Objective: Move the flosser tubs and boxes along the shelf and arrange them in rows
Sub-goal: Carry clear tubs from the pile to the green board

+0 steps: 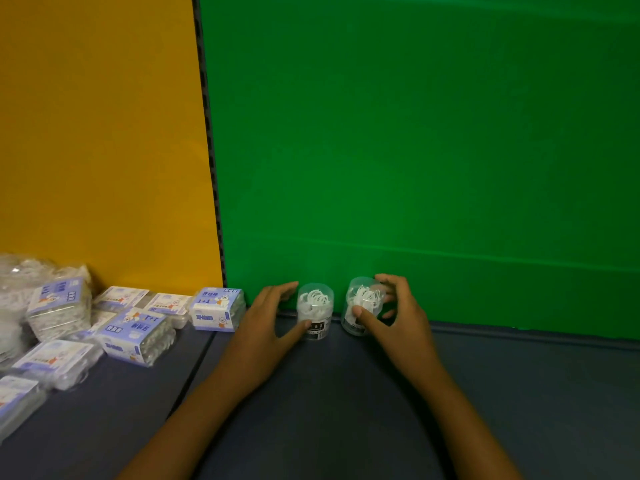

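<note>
Two clear round flosser tubs stand side by side on the dark shelf [346, 393], close to the green back panel. My left hand [266, 323] wraps the left tub [316, 308], thumb at its front and fingers behind it. My right hand [394, 313] grips the right tub [363, 299], thumb on its front and fingers curled round its right side; this tub leans slightly. Several clear flosser boxes with blue-and-white labels lie to the left, the nearest one [217, 309] standing just left of my left hand.
The flosser boxes [135, 336] on the left lie in a loose jumble below the orange panel [104, 133], with clear bags [14, 289] at the far left. The green panel [415, 133] closes off the back. Bare dark shelf stretches to the right.
</note>
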Tool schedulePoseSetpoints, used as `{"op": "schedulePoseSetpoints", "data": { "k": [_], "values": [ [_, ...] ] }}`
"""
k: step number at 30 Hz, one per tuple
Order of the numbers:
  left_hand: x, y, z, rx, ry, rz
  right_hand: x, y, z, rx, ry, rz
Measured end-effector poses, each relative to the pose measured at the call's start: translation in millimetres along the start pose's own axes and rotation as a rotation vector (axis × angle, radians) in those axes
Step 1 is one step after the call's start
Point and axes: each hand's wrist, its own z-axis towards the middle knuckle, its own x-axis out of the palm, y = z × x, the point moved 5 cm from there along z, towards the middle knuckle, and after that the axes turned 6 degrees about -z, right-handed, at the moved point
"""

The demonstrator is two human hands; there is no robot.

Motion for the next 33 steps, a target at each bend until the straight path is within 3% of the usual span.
{"op": "schedulePoseSetpoints", "data": {
  "k": [4,7,26,33],
  "values": [
    [-21,-3,-9,0.153,-0.01,0.456,7,-1,-4,-0.001,0.034,-0.02],
    [-28,2,-4,0.142,-0.029,0.551,11,-2,-5,-0.004,0.041,-0.018],
    [-37,-9,-7,0.111,-0.046,0.543,18,5,-19,-0.005,0.101,-0.112],
    [-90,-12,-29,-0.001,-0.057,0.548,6,74,-22,-0.262,0.023,-0.419]
  ]
}}
